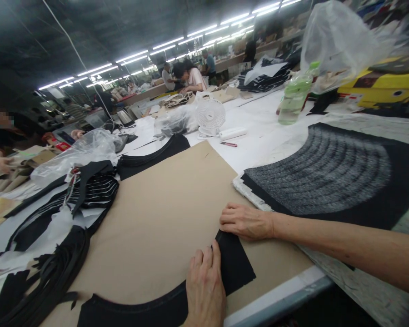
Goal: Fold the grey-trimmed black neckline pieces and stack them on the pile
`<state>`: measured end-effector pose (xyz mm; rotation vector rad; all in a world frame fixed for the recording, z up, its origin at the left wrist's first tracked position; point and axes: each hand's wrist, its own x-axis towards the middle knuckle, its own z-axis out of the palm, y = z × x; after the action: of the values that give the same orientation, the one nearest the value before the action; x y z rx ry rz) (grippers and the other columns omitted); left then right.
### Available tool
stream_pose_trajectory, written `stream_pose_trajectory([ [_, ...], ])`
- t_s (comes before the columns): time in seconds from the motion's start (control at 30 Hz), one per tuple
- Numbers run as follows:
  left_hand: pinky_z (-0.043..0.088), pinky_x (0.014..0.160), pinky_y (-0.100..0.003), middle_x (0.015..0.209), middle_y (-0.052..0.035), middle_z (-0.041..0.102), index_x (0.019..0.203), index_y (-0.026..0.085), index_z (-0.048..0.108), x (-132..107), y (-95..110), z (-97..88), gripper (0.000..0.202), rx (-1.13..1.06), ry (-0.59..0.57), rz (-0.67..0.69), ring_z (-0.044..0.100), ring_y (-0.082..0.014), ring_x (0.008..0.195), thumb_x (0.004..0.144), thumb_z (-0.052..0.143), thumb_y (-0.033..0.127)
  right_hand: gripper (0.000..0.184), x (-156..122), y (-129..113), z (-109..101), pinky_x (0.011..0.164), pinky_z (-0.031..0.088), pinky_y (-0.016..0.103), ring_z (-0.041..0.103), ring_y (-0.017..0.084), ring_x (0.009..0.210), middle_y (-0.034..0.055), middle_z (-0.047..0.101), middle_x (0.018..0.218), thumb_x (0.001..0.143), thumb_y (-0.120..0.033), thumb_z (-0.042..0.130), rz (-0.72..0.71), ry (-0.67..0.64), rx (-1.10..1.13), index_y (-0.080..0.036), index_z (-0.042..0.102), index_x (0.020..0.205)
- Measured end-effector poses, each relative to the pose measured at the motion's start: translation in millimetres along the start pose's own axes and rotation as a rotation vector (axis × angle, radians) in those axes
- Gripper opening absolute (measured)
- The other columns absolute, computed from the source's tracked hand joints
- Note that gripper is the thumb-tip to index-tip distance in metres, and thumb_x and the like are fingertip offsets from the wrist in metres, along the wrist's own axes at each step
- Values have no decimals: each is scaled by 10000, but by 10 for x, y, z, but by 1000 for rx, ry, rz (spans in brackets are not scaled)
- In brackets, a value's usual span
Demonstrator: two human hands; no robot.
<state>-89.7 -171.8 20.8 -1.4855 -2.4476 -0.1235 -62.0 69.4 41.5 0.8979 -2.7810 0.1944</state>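
Note:
A curved black fabric piece (235, 268) lies on a sheet of tan pattern paper (163, 213) near the table's front edge. My left hand (204, 290) lies flat on the black piece, fingers stretched out and pressing it down. My right hand (245, 221) rests at the piece's upper right corner, fingers together and flat on the paper and cloth edge. Neither hand grips anything.
A stack of black fabric with grey curved stripes (327, 172) lies to the right. Black straps and striped pieces (71, 200) sit left with a plastic bag (82, 152). Beyond are a small white fan (210, 117), a green bottle (293, 97), a red cutter (229, 144) and seated workers (192, 77).

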Motion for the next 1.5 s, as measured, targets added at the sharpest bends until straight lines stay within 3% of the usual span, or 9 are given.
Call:
stream_pose_trajectory([
  [0.23,441,699,-363,906,-60,615,1259,70,560,10,36,9,572,78,53,10,498,-224,804,695,552,-24,360,37,-273,-75,830,366,360,506,221,922,97,605,1000,828,-26,455,287,57,30,-138,582,1146],
  [0.4,487,702,-365,877,-61,616,1286,49,536,-76,54,45,583,57,95,-17,515,-217,783,708,512,-22,411,-8,-530,30,920,353,419,531,223,967,87,613,1057,843,-1,424,345,30,75,-163,557,1196],
  [0.6,479,935,-383,1218,-118,618,1410,82,412,-426,170,309,694,-81,302,-165,519,-262,1146,722,424,-15,457,2,-647,106,958,367,476,543,258,1029,139,602,1165,830,-6,404,417,142,14,-128,544,1248],
  [0.73,491,950,-382,1280,-122,611,1329,87,511,-530,201,348,600,-117,345,-196,532,-256,1193,743,413,6,493,54,-753,148,969,404,433,533,243,1082,128,588,1221,847,-19,400,396,89,79,-147,514,1310],
  [0.83,524,924,-374,1259,-145,628,1235,53,583,-516,165,250,499,-103,336,-133,564,-271,1173,760,427,42,478,107,-809,131,957,427,446,542,246,1082,146,600,1191,859,-10,365,451,135,42,-124,530,1293],
  [0.93,543,919,-361,1267,-158,623,1229,43,585,-501,117,94,484,-117,293,-94,572,-271,1180,771,427,46,460,171,-897,139,1013,408,454,499,248,1181,140,561,1289,906,-73,384,334,109,50,-128,482,1352],
  [1.17,482,1034,-374,1379,-139,537,1366,65,448,-723,-230,-236,484,-223,193,-180,466,-209,1308,893,346,68,474,37,-948,404,1039,407,452,472,252,1249,105,524,1373,942,-170,429,317,116,-86,-160,422,1415],
  [1.37,469,1028,-475,1473,-122,430,1438,95,346,-1019,-560,-142,547,5,55,-272,427,-264,1345,955,444,334,545,335,-1153,336,1048,385,439,467,244,1264,102,493,1412,929,-136,402,296,185,-135,-183,354,1470],
  [1.5,442,1053,-465,1532,-80,321,1481,124,261,-1083,-610,-87,655,6,-11,-236,362,-253,1388,950,405,480,617,567,-1271,474,1093,344,398,409,215,1328,68,416,1480,960,-360,464,185,104,-101,-179,252,1511],
])
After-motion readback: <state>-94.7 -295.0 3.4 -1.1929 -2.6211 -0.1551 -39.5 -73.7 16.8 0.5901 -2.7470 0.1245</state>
